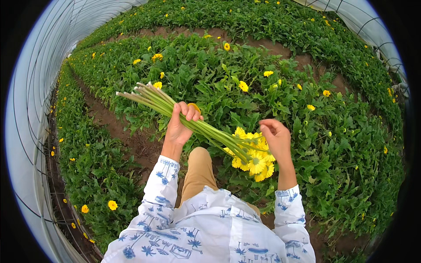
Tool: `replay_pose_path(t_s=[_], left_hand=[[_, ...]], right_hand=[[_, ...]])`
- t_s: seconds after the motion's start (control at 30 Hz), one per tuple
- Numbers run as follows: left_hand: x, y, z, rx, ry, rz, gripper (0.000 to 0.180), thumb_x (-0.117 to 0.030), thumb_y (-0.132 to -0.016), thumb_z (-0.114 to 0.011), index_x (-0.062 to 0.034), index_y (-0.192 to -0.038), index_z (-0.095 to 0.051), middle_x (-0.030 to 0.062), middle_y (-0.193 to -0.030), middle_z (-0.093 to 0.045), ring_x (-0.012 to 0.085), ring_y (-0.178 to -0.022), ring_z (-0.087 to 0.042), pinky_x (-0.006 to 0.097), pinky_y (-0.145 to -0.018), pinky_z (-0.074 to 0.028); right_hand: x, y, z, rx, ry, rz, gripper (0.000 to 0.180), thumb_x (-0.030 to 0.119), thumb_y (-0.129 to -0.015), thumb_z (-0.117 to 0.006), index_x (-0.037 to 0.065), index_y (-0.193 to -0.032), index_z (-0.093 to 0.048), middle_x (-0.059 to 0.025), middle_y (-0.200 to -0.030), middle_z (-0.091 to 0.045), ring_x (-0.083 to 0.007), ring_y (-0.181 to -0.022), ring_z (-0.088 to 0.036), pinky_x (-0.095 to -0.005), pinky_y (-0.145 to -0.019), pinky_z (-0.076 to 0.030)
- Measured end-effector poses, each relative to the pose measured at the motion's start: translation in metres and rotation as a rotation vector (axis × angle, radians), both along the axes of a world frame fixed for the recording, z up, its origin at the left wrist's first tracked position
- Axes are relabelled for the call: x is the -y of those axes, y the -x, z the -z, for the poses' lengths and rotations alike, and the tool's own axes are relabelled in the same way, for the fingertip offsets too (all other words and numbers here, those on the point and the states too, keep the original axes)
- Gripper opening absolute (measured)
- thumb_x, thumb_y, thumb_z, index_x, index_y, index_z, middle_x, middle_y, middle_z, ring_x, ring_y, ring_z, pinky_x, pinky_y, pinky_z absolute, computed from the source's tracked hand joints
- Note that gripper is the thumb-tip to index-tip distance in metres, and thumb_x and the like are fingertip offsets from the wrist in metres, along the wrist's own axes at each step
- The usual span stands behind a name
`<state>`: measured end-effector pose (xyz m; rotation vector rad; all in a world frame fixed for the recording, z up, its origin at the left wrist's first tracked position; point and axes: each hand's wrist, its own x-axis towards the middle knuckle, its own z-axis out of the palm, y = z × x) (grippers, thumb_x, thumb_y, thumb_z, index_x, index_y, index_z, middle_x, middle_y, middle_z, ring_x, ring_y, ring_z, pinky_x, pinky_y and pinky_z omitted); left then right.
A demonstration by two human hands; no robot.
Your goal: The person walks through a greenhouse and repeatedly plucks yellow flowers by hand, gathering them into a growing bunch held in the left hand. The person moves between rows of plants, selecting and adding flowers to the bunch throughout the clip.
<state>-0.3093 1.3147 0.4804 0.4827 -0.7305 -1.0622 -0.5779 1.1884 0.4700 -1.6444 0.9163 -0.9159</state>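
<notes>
My left hand (183,120) is closed around a bunch of long green gerbera stems (210,131), held at a slant across my front. The pale cut ends point up and to the left. At the lower right end, yellow gerbera heads (256,164) hang face outward in a cluster. A small orange-yellow thing (194,107) lies against the left fingers; its kind is unclear. Right beside the flower heads, my right hand (277,136) has its fingers curled in toward the thumb. Whatever may be between those fingertips is hidden.
Leafy gerbera plants (333,144) with scattered yellow blooms surround me in rows. A strip of bare brown soil (105,116) runs between rows on the left. Translucent plastic sheeting (33,118) over thin hoops forms the tunnel wall at the left, with more at the upper right.
</notes>
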Motion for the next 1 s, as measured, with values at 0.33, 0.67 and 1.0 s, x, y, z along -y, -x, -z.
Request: replay_pose_path(t_s=[0.33,0.67,1.0], left_hand=[[0.029,0.046,-0.029,0.418,0.056,0.286,0.047,-0.053,-0.09,-0.052,-0.0118,-0.069,-0.044,0.0009,-0.075,-0.041,0.0182,-0.075,-0.048,0.037,-0.076,-0.045],[0.031,0.015,-0.029,0.372,0.104,0.403,0.044,-0.049,-0.091,-0.054,-0.0101,-0.071,-0.05,0.0024,-0.077,-0.044,0.019,-0.079,-0.052,0.035,-0.075,-0.046],[0.031,-0.043,-0.02,0.346,0.049,0.33,0.047,-0.052,-0.09,-0.053,-0.0105,-0.068,-0.047,0.0025,-0.075,-0.043,0.0195,-0.078,-0.051,0.034,-0.074,-0.047]], right_hand=[[-0.032,-0.033,-0.03,0.183,0.108,-0.099,0.013,0.005,-0.08,-0.068,0.001,-0.093,-0.067,-0.002,-0.084,-0.059,-0.008,-0.068,-0.056,-0.0215,-0.061,-0.046],[-0.024,-0.099,-0.041,0.242,0.055,-0.138,0.01,0.005,-0.082,-0.067,0.0,-0.091,-0.067,-0.0038,-0.085,-0.059,-0.0086,-0.068,-0.059,-0.0215,-0.061,-0.048],[-0.023,-0.14,-0.052,0.67,-0.57,-0.255,0.007,0.007,-0.087,-0.057,0.001,-0.091,-0.058,-0.0078,-0.085,-0.059,-0.0176,-0.079,-0.063,-0.0291,-0.079,-0.05]])
